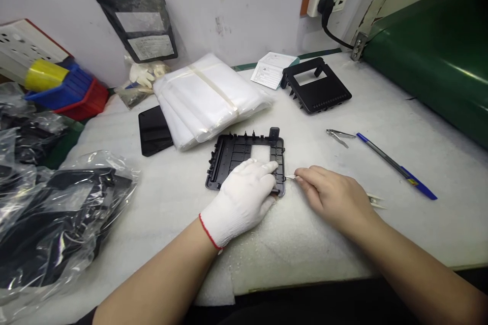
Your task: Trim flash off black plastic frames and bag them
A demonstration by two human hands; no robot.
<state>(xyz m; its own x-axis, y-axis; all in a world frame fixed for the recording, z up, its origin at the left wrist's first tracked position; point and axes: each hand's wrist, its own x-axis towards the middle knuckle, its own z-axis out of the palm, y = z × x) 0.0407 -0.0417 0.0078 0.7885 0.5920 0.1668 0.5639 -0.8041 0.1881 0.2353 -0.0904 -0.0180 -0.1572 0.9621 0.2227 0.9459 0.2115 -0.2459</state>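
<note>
A: Bench, mid-frame: black plastic frame (244,157) lies flat on the white foam mat (305,244), ribbed side up. My gloved left hand (244,198) is pressed on its near right corner, fingers spread flat, pinning it, not wrapped round it.

B: And the right?

A: Bare right hand (331,193) sits just beside the frame's right edge, thumb and forefinger pinched together on a small pale blade (290,176). Tip touches the frame's edge, or nearly; too small to tell which.

B: Risk?

A: My read: blade tip points at the gloved fingertips, which are v. close. A slip off the edge, from too much push or the frame skating on foam, could drive it into the glove. Also could gouge the plastic. The hold is only downward pressure, so the frame may pivot.

B: What's round it?

A: Beyond the frame, a stack of clear bags (206,96) and a dark flat panel (154,129). Further right, a second black frame (316,86) near a folded leaflet (272,68). Metal clippers (338,135) and a blue pen (396,165) lie well apart to the right. Bagged black parts (57,213) at far left, coloured bins (68,91) behind them.
</note>
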